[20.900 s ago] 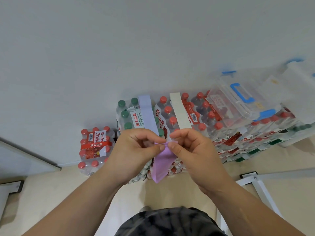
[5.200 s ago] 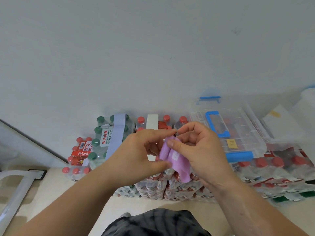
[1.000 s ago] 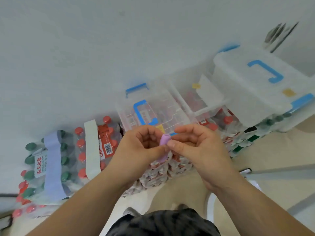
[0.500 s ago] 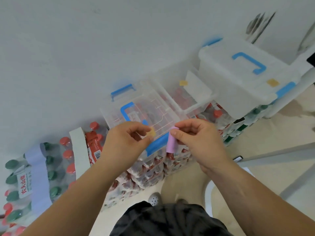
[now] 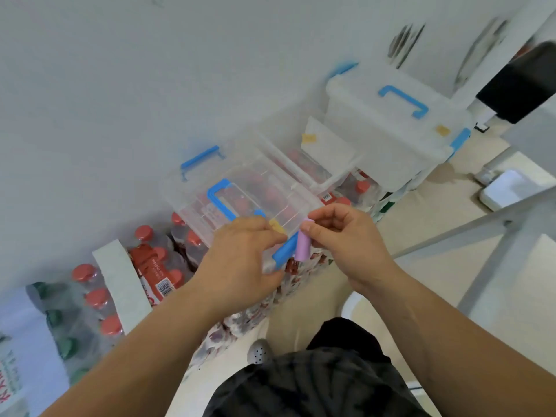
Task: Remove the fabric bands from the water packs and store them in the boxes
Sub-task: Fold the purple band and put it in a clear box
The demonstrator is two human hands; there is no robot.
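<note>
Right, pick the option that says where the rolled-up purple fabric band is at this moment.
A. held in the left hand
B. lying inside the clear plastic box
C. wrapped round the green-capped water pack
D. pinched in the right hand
D: the rolled-up purple fabric band hangs from the right hand's fingertips, outside the closed clear plastic box with blue latches; the left hand is at the box's front latch.

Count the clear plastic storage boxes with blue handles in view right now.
3. The nearest box sits on the water packs under the left hand; a middle box stands right of it; the large lidded box is farthest right. More may be out of frame.
</note>
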